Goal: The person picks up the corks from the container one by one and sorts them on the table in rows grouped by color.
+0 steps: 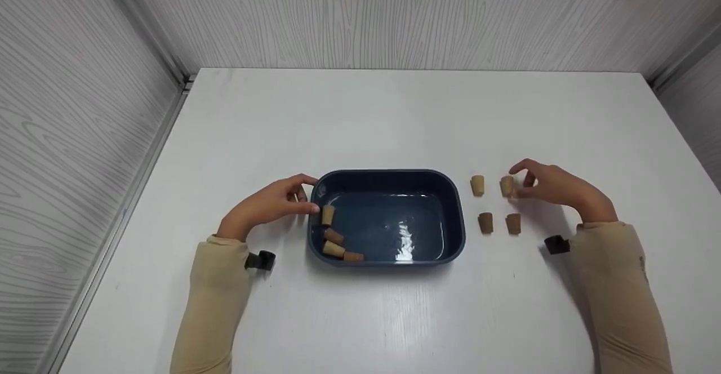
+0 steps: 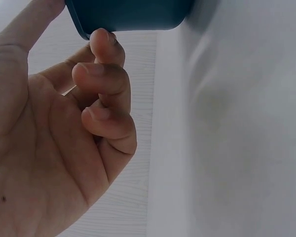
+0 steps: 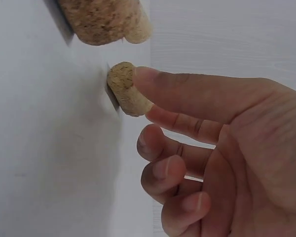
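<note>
A dark blue plastic tub point(image 1: 388, 263) lies between the hands. The left hand point(image 1: 276, 199) holds its left rim, thumb and index finger on the edge; in the left wrist view the other fingers curl loosely beneath the tub's wall point(image 2: 133, 17). Over a light cork stopper point(image 1: 506, 186) on the table, the right hand point(image 1: 555, 187) arches its thumb and index finger on either side. From the right wrist, the thumb overlaps part of that cork point(image 3: 122, 81), and a gap shows at the index fingertip in the head view.
Beside the right hand lie another light cork point(image 1: 477, 185) and two darker corks point(image 1: 485, 223). Several corks point(image 1: 333, 249), light and dark, sit along the tub's left side. The white table point(image 1: 360, 120) ends at a grained panel behind.
</note>
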{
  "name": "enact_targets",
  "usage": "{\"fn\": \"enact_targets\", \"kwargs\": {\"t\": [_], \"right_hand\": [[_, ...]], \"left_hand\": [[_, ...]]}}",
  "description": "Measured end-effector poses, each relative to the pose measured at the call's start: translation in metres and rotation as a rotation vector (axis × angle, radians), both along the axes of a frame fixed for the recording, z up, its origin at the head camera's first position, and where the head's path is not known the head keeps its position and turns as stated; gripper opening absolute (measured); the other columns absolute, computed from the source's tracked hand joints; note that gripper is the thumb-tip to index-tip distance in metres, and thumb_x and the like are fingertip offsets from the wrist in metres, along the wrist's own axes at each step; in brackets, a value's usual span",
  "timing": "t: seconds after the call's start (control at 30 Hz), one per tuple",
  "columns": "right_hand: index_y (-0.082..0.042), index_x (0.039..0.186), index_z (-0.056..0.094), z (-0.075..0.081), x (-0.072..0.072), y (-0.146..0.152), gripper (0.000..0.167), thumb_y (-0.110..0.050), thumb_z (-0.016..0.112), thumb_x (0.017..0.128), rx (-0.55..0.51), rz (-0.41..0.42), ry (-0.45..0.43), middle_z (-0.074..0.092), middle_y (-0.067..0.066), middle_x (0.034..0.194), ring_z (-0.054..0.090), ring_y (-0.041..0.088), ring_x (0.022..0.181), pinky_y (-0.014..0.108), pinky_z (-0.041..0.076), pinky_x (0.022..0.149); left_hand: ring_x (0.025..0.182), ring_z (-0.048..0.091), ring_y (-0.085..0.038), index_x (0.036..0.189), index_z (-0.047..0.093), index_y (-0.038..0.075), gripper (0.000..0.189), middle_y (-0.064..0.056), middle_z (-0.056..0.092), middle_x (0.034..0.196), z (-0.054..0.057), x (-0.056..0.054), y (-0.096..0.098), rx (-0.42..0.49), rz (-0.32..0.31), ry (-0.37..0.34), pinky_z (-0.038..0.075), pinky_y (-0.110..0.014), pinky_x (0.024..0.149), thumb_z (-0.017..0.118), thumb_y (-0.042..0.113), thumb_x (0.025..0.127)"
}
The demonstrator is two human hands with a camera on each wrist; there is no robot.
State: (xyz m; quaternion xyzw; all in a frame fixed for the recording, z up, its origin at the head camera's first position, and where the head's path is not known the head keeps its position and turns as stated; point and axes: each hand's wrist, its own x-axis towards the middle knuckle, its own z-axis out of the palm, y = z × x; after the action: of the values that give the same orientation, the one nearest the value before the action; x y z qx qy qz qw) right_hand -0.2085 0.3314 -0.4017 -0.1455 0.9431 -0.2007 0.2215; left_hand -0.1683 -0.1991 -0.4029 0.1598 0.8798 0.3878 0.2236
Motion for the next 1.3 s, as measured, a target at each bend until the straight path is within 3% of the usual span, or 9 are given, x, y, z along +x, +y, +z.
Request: {"fn": "enact_targets", "kwargs": {"t": [0.37,0.67,0.9,1.17,1.3], "right_hand": [[-0.006,0.136,0.044,0.012,0.004,0.007,0.053,-0.028,0.065,0.093,-0.087,0.004,0.062,0.060,0.014,0.103,0.057,0.022,0.088,0.033,0.044,0.076],[-0.014,0.133,0.049,0.034,0.023,-0.017,0.043,-0.022,0.064,0.094,-0.284,0.159,0.137,0.057,0.001,0.093,0.052,0.010,0.073,0.023,0.044,0.066],[-0.014,0.130,0.049,0.051,0.037,-0.035,0.043,-0.013,0.067,0.091,-0.414,0.278,0.133,0.054,-0.004,0.086,0.050,0.008,0.065,0.023,0.044,0.060],[-0.015,0.130,0.050,0.076,0.032,-0.078,0.043,-0.017,0.068,0.091,-0.348,0.361,0.124,0.056,-0.003,0.087,0.053,0.008,0.065,0.024,0.046,0.061],[-0.014,0.130,0.050,0.085,0.030,-0.098,0.041,-0.018,0.066,0.092,-0.343,0.399,0.106,0.057,0.000,0.087,0.054,0.007,0.063,0.024,0.046,0.054]], "left_hand": [[0.076,0.048,-0.018,0.138,0.050,0.019,0.060,-0.002,0.055,0.090,-0.001,-0.001,0.003,0.005,-0.004,0.010,0.039,-0.032,0.072,0.071,0.043,0.086],[0.077,0.048,-0.018,0.138,0.050,0.018,0.060,-0.003,0.056,0.090,0.001,0.000,0.003,0.017,-0.005,0.005,0.039,-0.032,0.072,0.071,0.042,0.086],[0.078,0.048,-0.018,0.139,0.049,0.017,0.061,-0.003,0.056,0.091,0.001,0.000,0.004,0.036,-0.009,-0.016,0.040,-0.032,0.073,0.070,0.041,0.087],[0.076,0.047,-0.018,0.138,0.050,0.018,0.059,-0.003,0.055,0.090,0.003,0.005,0.004,0.037,-0.001,-0.007,0.039,-0.032,0.071,0.070,0.040,0.087],[0.075,0.047,-0.018,0.140,0.048,0.017,0.062,-0.003,0.055,0.091,0.003,0.009,0.005,0.015,-0.003,-0.015,0.039,-0.032,0.070,0.070,0.042,0.087]]}}
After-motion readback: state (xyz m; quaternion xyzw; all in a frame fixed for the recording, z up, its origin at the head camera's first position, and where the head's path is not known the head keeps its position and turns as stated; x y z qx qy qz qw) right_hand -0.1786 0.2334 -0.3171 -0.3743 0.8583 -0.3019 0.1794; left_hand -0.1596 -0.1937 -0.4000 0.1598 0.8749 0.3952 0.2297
